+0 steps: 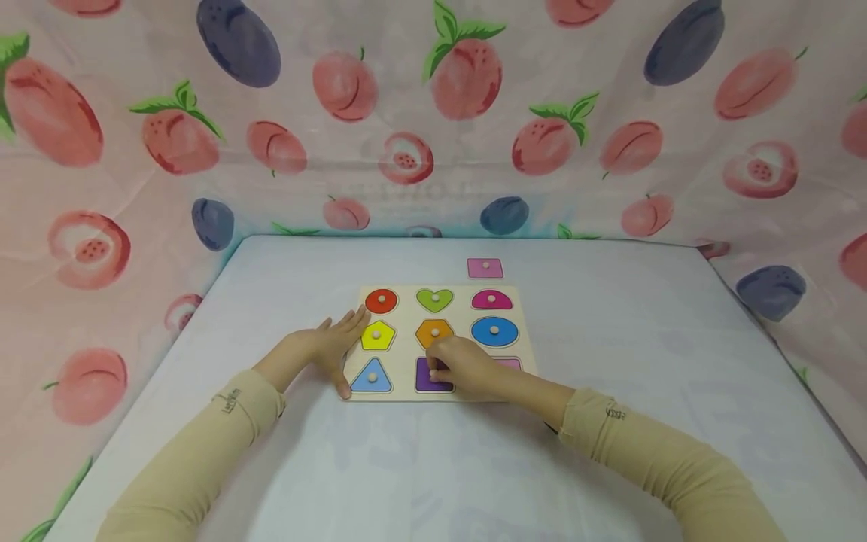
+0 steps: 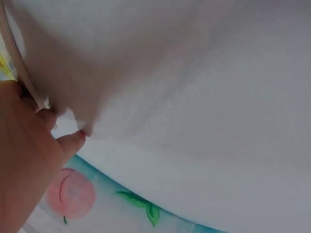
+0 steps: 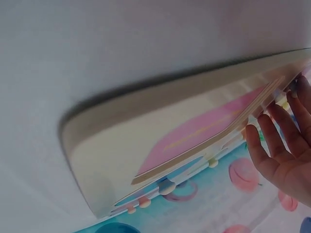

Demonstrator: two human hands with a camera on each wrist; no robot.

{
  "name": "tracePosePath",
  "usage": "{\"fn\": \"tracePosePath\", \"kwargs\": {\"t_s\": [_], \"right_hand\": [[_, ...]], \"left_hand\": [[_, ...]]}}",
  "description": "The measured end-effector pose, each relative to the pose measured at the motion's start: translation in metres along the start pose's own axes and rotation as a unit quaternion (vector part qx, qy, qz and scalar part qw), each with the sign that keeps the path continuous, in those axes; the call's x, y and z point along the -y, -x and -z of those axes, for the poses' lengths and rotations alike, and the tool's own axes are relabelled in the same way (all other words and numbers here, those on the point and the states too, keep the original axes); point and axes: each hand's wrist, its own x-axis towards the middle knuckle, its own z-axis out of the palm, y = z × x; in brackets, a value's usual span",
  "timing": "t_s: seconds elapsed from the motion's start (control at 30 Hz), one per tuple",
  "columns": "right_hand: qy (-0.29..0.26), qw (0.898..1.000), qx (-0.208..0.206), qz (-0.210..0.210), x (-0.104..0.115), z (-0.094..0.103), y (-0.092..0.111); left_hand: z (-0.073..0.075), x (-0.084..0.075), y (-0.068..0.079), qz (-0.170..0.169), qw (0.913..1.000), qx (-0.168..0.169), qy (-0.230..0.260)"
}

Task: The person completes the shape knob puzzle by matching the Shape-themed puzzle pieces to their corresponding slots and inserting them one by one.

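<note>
A wooden knob puzzle board [image 1: 406,391] lies flat on the table, bearing several coloured shapes. My left hand [image 1: 336,348] spreads its straight fingers along the board's left edge, thumb at the near corner and fingertips beside the red circle [image 1: 375,307]. Over the near row, my right hand [image 1: 470,367] pinches the small knob of a purple square piece [image 1: 424,369] at the middle place. That hand partly covers a pink knobless recess [image 3: 194,131] at the near right. A light blue triangle [image 1: 362,384] sits at the near left.
Behind the board, a loose pink rectangular piece [image 1: 477,272] with a knob lies on the white-covered table [image 1: 643,339]. Fruit-printed cloth [image 1: 406,98] hangs at the back and sides. An orange hexagon [image 1: 427,325] and a blue oval [image 1: 484,339] sit in the middle row.
</note>
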Motion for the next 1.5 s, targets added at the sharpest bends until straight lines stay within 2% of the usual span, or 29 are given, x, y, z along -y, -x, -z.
{"fn": "tracePosePath", "kwargs": {"t_s": [0.17,0.37,0.67,0.87,1.23,1.5], "right_hand": [[0.004,1.000,0.005,0.001,-0.001,0.001,-0.004],[0.016,1.000,0.011,0.020,-0.004,0.001,-0.007],[0.013,0.999,0.033,0.007,-0.004,0.006,-0.006],[0.005,0.999,0.045,-0.002,-0.001,0.009,-0.006],[-0.023,0.997,0.057,-0.047,-0.002,0.013,-0.012],[-0.056,0.994,0.048,-0.085,-0.006,0.020,-0.016]], "left_hand": [[0.000,0.001,-0.001,0.002,1.0000,0.000,0.000],[-0.002,0.000,-0.002,-0.004,1.0000,0.001,0.004],[-0.002,0.000,-0.001,0.008,1.0000,0.000,0.001],[-0.002,0.002,-0.003,0.003,1.0000,0.001,-0.002],[-0.002,0.000,0.001,-0.001,1.0000,-0.002,0.003],[0.000,-0.002,0.001,0.015,0.9999,0.001,-0.008]]}}
